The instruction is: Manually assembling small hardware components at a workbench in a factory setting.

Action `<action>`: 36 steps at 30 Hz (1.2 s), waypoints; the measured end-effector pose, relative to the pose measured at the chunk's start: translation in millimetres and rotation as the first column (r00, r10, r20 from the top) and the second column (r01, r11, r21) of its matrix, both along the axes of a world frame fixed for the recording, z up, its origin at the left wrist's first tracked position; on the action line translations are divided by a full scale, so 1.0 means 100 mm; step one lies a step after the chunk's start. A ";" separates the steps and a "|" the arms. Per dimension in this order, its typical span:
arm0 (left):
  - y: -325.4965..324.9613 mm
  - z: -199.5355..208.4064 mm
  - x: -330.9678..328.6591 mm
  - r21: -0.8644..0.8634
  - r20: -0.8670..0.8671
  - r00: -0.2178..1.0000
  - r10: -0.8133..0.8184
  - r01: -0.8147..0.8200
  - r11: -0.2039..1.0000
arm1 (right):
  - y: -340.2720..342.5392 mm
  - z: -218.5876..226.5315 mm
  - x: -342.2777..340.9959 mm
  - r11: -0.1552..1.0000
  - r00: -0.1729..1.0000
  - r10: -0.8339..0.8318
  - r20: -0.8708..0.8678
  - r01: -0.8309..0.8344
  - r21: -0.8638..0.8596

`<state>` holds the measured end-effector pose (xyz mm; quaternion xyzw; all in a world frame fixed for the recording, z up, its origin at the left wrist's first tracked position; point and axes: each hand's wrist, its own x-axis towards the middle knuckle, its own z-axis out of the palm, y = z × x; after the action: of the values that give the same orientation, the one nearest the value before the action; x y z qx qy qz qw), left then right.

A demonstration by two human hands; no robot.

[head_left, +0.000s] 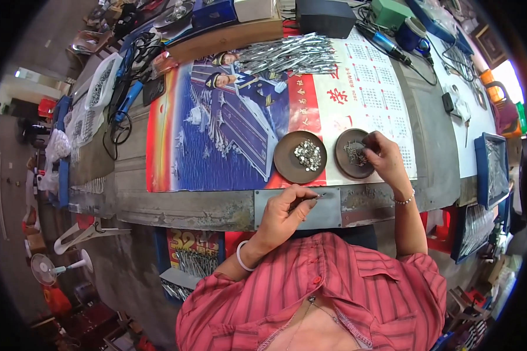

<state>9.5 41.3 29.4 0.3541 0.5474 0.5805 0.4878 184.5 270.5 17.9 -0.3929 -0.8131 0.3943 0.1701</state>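
Note:
My left hand (284,215) is over a grey plate (328,213) at the table's front edge. Its thumb and forefinger pinch a small thin metal piece (321,196), whose exact kind is too small to tell. My right hand (386,157) reaches over the right brown dish (341,167), fingertips together at a heap of small wiry metal parts (355,153). Whatever sits between those fingertips is hidden. Beside it, a larger brown dish (282,157) holds shiny flat silvery discs (308,155).
Both dishes stand on a printed calendar poster (175,146). Farther back lies a pile of slim metal tools (293,55) before a wooden box (228,40). A blue-handled corded tool (129,100) is at left, another (386,44) at back right. A blue tray (492,167) is at right.

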 end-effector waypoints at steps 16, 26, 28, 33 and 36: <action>0.27 0.17 -0.04 0.395 -0.802 0.557 0.215 0.225 0.891 | -0.57 0.30 -0.21 0.686 0.867 -0.011 -0.498 -0.356 -0.635; 0.26 0.24 -0.21 0.429 -0.896 0.300 0.326 0.399 0.810 | -0.77 0.49 -0.30 0.587 0.885 0.078 -0.459 -0.413 -0.696; 0.24 0.24 -0.23 0.423 -0.900 0.289 0.326 0.404 0.811 | -0.76 0.51 -0.31 0.556 0.894 0.107 -0.435 -0.417 -0.719; 0.21 0.27 -0.26 0.395 -0.916 0.248 0.317 0.413 0.821 | -0.77 0.46 -0.33 0.585 0.880 0.171 -0.442 -0.452 -0.673; 0.18 0.28 -0.28 0.375 -0.926 0.212 0.312 0.429 0.822 | -0.76 0.49 -0.35 0.583 0.890 0.207 -0.406 -0.445 -0.680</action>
<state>-18.9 59.6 56.9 0.7852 0.5136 0.3383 -0.0726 149.9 194.7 66.7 -0.2089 -0.5981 0.7732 0.0285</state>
